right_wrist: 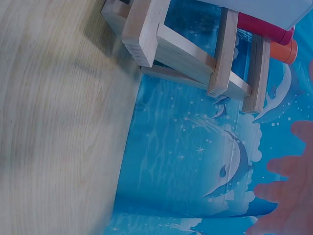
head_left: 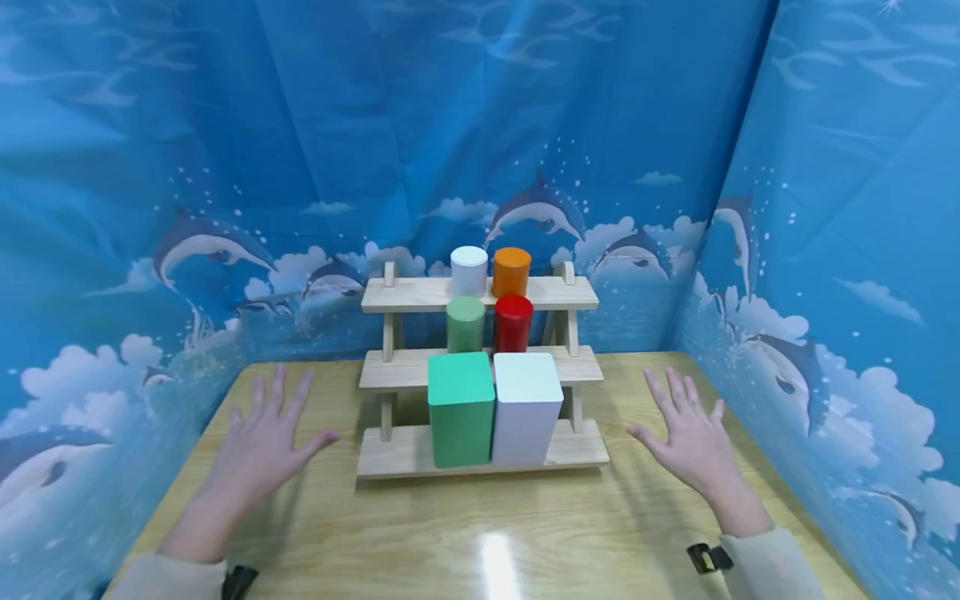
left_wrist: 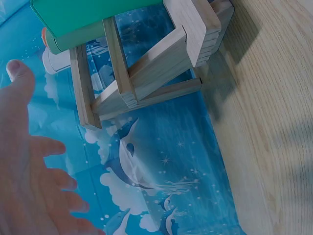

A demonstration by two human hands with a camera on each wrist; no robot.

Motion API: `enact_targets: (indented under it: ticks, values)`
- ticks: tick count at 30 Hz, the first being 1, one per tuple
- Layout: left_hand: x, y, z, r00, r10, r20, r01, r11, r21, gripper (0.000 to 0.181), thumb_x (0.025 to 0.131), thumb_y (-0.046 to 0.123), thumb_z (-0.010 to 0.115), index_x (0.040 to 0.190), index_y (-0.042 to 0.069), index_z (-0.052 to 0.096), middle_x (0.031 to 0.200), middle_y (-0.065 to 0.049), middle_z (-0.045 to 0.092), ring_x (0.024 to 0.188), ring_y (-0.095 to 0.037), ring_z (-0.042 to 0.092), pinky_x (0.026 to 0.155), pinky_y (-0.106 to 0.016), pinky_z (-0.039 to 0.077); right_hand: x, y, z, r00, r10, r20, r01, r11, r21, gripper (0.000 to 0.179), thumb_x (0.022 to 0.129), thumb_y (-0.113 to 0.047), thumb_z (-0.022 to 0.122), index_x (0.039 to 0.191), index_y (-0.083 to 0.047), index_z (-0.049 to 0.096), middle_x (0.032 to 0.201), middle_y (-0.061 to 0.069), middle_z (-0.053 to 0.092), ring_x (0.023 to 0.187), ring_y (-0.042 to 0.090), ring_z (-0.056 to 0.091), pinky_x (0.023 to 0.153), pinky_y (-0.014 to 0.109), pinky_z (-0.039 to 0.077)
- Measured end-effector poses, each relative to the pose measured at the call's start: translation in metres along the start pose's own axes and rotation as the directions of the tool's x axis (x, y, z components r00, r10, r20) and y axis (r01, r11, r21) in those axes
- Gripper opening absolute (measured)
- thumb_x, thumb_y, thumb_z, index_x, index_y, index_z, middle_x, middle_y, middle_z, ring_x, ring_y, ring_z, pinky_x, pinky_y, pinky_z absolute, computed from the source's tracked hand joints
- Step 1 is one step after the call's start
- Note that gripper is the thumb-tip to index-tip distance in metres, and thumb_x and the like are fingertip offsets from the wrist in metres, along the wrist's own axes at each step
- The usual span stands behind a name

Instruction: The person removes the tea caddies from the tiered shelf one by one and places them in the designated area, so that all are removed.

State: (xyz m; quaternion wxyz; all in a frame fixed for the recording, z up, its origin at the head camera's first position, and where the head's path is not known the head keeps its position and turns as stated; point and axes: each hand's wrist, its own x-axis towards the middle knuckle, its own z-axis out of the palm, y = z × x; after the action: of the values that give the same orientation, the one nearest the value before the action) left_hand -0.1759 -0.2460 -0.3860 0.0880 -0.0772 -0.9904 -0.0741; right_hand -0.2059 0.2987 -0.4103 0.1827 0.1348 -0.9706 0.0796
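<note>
My left hand (head_left: 264, 442) hovers over the table left of a wooden three-step rack, its fingers spread and nothing in it. On the other side, my right hand (head_left: 688, 442) is spread the same way, also holding nothing. The rack (head_left: 390, 450) carries a green box (head_left: 461, 421) and a white box (head_left: 528, 421) side by side on its lowest step. A green cylinder (head_left: 466, 325) and a red cylinder (head_left: 513, 325) stand on the middle step. Up top are a white cylinder (head_left: 469, 273) and an orange cylinder (head_left: 512, 273).
The light wooden table (head_left: 420, 533) shows a bright glare spot near its front. Blue curtains (head_left: 337, 125) with dolphins and clouds close in the back and both sides. A dark strap (head_left: 708, 558) sits at the right sleeve, and another dark strap (head_left: 238, 581) at the left.
</note>
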Motion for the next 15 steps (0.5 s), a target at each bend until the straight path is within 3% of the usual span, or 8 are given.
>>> enact_targets:
  ticks: [9,15]
  values:
    - [0.008,-0.006,0.0,1.0,0.006,-0.007,-0.007,0.992,-0.126,0.087,0.091,0.061,0.039,0.149,0.014,-0.005,0.149,-0.024,-0.012,0.132,-0.05,-0.001,0.095,-0.073,0.011,0.005,-0.002,0.004,0.994,-0.016,-0.111,0.033,0.988,0.152,0.081,0.091,-0.046,0.054,0.151,-0.02,0.006,0.153,0.014,0.014,0.131,0.045,0.024,0.099,0.071,0.013]
    - [0.014,-0.008,0.0,1.0,-0.004,0.009,0.006,0.971,-0.239,0.084,0.092,0.058,0.04,0.149,0.015,-0.004,0.151,-0.021,-0.009,0.134,-0.048,0.001,0.092,-0.074,0.017,0.007,-0.005,0.002,0.981,0.006,-0.195,0.052,0.956,0.288,0.079,0.09,-0.037,0.059,0.15,-0.022,0.012,0.152,0.01,0.02,0.128,0.045,0.031,0.096,0.065,0.028]
